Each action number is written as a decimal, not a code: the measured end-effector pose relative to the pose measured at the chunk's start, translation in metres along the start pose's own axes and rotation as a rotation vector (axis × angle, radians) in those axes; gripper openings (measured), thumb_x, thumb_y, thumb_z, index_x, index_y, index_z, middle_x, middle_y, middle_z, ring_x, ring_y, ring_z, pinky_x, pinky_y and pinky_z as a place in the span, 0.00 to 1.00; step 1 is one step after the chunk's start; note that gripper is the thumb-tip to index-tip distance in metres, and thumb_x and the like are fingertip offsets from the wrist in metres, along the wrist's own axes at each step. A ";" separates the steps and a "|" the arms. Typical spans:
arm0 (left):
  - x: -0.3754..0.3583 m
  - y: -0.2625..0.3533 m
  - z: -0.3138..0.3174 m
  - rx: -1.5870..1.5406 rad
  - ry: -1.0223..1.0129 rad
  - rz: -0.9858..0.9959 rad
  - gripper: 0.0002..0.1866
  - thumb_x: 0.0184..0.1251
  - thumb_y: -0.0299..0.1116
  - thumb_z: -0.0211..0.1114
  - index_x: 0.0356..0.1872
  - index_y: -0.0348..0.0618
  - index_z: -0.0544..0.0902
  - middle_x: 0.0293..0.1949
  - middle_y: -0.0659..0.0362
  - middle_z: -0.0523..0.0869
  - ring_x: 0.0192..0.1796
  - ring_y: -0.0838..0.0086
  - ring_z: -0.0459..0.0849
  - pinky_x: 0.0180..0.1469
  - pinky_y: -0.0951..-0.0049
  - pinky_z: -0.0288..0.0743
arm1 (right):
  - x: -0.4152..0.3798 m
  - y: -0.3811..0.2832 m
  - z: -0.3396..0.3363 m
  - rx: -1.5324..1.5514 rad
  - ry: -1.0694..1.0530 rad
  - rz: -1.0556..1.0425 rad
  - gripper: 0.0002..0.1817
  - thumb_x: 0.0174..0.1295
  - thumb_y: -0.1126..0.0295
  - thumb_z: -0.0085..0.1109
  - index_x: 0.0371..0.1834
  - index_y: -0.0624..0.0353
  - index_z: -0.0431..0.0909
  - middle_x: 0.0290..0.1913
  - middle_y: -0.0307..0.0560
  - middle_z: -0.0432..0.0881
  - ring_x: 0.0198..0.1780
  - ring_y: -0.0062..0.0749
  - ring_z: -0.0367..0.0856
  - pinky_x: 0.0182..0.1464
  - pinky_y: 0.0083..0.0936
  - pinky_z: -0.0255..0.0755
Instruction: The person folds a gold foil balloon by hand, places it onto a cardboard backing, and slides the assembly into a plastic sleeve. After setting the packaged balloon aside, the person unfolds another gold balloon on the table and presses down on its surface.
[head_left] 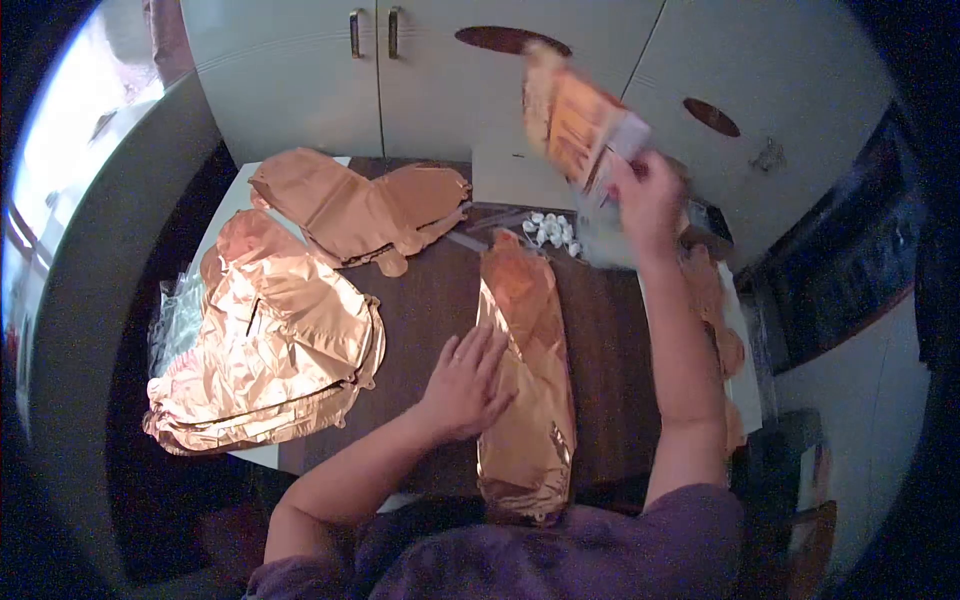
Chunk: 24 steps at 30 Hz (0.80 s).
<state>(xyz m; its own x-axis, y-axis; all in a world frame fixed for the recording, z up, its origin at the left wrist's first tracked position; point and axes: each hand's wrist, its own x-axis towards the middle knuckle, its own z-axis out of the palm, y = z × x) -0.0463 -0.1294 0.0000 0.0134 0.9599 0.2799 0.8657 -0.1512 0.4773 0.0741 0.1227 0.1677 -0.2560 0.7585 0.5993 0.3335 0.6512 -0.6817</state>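
Note:
My left hand [468, 385] lies with its fingers stretched out on a long, narrow piece of folded rose-gold foil [530, 400], which looks like a flat foil balloon. It rests lengthwise on the dark brown table top in front of me. Raised over the back right of the table, my right hand [652, 195] is closed on the lower end of an orange-and-white printed packet [580, 120]. Motion blurs the packet, and its print cannot be read. Below it, something pale and see-through beside the hand is too smeared to name.
A stack of crumpled foil balloons [280, 330] lies at the left, over clear plastic [175, 320]. Another flat foil balloon [340, 205] is behind it. Small white pieces [550, 232] sit at the back. More foil [708, 285] lines the right edge. Cabinet doors [290, 80] stand behind.

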 end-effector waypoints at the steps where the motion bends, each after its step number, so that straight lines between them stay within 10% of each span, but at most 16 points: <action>1: 0.002 -0.007 -0.001 -0.093 0.013 -0.008 0.37 0.66 0.47 0.60 0.72 0.38 0.63 0.71 0.38 0.63 0.72 0.44 0.62 0.72 0.47 0.56 | -0.017 0.004 -0.020 0.184 -0.064 0.167 0.10 0.68 0.67 0.59 0.48 0.59 0.77 0.39 0.44 0.83 0.33 0.26 0.84 0.30 0.26 0.80; 6: 0.014 -0.035 -0.031 -0.449 0.316 -0.189 0.18 0.64 0.31 0.61 0.53 0.33 0.77 0.55 0.42 0.78 0.60 0.45 0.75 0.61 0.55 0.70 | -0.163 0.007 -0.051 0.834 -0.213 0.811 0.16 0.70 0.69 0.56 0.58 0.58 0.71 0.45 0.46 0.84 0.34 0.33 0.86 0.32 0.30 0.84; 10: -0.005 0.017 -0.076 -0.079 0.334 -0.015 0.28 0.61 0.36 0.67 0.60 0.34 0.72 0.61 0.43 0.74 0.64 0.45 0.72 0.67 0.52 0.64 | -0.246 0.009 -0.045 0.970 -0.153 1.152 0.18 0.71 0.63 0.55 0.59 0.60 0.71 0.44 0.51 0.85 0.33 0.37 0.87 0.34 0.33 0.84; 14: -0.024 0.024 -0.057 0.081 0.358 -0.117 0.44 0.57 0.41 0.72 0.71 0.34 0.59 0.68 0.40 0.66 0.68 0.46 0.67 0.70 0.49 0.58 | -0.256 0.016 -0.091 0.823 -0.584 1.252 0.24 0.72 0.51 0.51 0.54 0.62 0.77 0.38 0.52 0.86 0.29 0.33 0.85 0.31 0.28 0.81; 17: -0.032 0.016 -0.057 -0.032 0.319 -0.110 0.49 0.55 0.43 0.74 0.72 0.34 0.54 0.69 0.38 0.64 0.71 0.44 0.62 0.71 0.49 0.57 | -0.246 0.008 -0.130 0.428 -0.907 1.032 0.28 0.68 0.45 0.55 0.48 0.65 0.81 0.39 0.55 0.86 0.28 0.32 0.84 0.32 0.27 0.80; 20: -0.037 0.022 -0.058 -0.064 0.110 0.051 0.44 0.59 0.46 0.70 0.71 0.37 0.60 0.70 0.42 0.64 0.74 0.44 0.59 0.74 0.49 0.54 | -0.256 -0.022 -0.135 -0.187 -0.828 0.176 0.28 0.61 0.49 0.65 0.46 0.67 0.81 0.49 0.61 0.83 0.38 0.38 0.85 0.43 0.34 0.81; 21: -0.037 0.022 -0.054 -0.038 0.036 0.157 0.42 0.59 0.47 0.69 0.71 0.39 0.62 0.70 0.43 0.64 0.74 0.45 0.58 0.74 0.49 0.54 | -0.259 -0.019 -0.133 -0.331 -0.855 -0.133 0.39 0.48 0.48 0.74 0.57 0.67 0.76 0.63 0.61 0.75 0.60 0.48 0.76 0.63 0.46 0.70; 24: -0.035 0.015 -0.035 0.092 -0.145 0.233 0.38 0.60 0.52 0.64 0.69 0.46 0.68 0.70 0.46 0.66 0.75 0.48 0.60 0.75 0.44 0.51 | -0.278 -0.031 -0.112 -0.444 -0.904 -0.320 0.53 0.44 0.43 0.75 0.68 0.66 0.65 0.73 0.62 0.60 0.75 0.54 0.56 0.75 0.49 0.51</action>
<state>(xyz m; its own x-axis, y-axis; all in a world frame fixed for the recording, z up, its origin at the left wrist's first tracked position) -0.0515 -0.1731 0.0267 0.2827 0.9265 0.2482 0.8727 -0.3558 0.3342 0.2363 -0.1110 0.0688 -0.9104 0.4089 0.0636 0.3864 0.8950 -0.2229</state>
